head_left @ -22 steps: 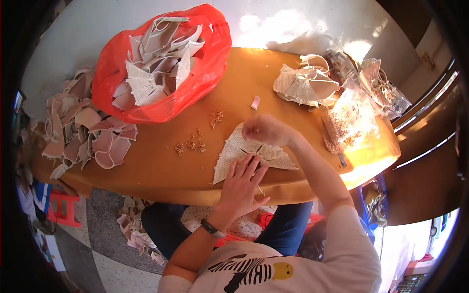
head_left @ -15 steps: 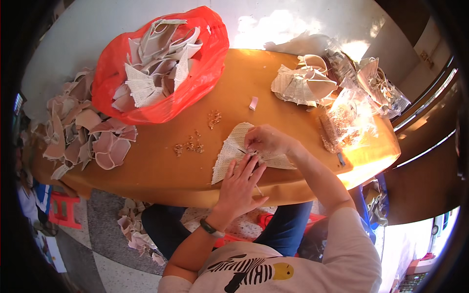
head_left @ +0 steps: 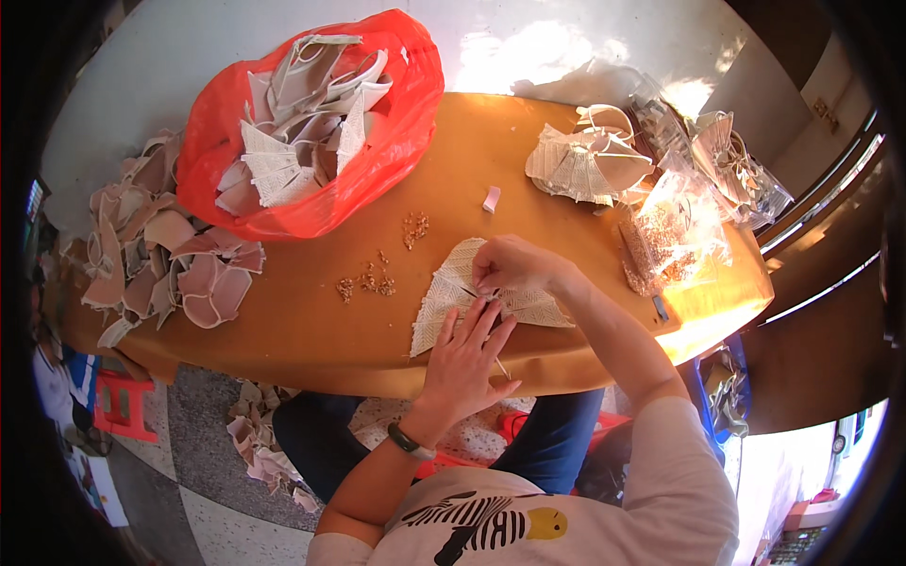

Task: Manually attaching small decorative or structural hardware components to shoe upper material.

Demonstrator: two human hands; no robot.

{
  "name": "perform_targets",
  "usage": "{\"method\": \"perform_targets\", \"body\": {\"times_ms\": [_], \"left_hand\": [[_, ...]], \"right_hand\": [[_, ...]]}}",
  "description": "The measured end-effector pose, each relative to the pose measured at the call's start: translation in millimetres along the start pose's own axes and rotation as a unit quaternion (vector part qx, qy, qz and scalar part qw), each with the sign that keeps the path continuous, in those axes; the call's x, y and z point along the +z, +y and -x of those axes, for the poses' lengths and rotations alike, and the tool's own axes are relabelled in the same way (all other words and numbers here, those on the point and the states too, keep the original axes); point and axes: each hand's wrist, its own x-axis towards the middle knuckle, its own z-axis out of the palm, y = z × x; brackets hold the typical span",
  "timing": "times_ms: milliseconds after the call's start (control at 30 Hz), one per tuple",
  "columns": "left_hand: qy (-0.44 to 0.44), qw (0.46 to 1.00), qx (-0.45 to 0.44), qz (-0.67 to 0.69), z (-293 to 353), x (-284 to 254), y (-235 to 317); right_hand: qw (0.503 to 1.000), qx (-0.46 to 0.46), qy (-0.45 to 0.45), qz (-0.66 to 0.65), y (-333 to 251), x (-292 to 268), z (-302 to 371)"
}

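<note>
A pale, pleated bra cup piece [head_left: 444,294] lies spread on the table in front of me. My left hand [head_left: 464,351] rests on its near edge, fingers stretched out and apart, pressing it down. My right hand [head_left: 514,266] comes over the middle of the piece with thumb and fingers pinched together; what sits in the pinch is too small to make out. A thin pale strap [head_left: 503,368] hangs from the near edge beside my left thumb. Small gold metal pieces [head_left: 377,281] are scattered to the left of the cup piece.
A red plastic bag [head_left: 377,179] full of bra cups stands at the far left, beside a heap of pinkish cups [head_left: 212,283]. Stacked cups [head_left: 590,160] and a clear bag of gold pieces [head_left: 661,236] lie at the right. A small pink piece [head_left: 492,198] lies farther back.
Hardly anything differs. My right hand has shifted very slightly toward me, still pinched over the cup piece; my left hand stays in place.
</note>
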Motion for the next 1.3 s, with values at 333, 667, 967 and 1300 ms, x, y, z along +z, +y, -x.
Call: {"method": "perform_targets", "body": {"times_ms": [333,667,967,1300], "left_hand": [[0.013,1.000,0.003,0.007,1,-2,0],[0.010,1.000,0.011,0.013,1,-3,2],[0.029,0.999,-0.010,0.032,6,-5,-10],[0.051,0.995,0.020,0.083,9,15,0]], "right_hand": [[0.998,0.043,0.015,0.051,7,-4,-18],[0.965,-0.018,0.259,0.042,24,14,-92],[0.977,0.054,0.178,0.106,-3,13,-117],[0.945,0.049,0.318,0.056,54,-1,-86]]}}
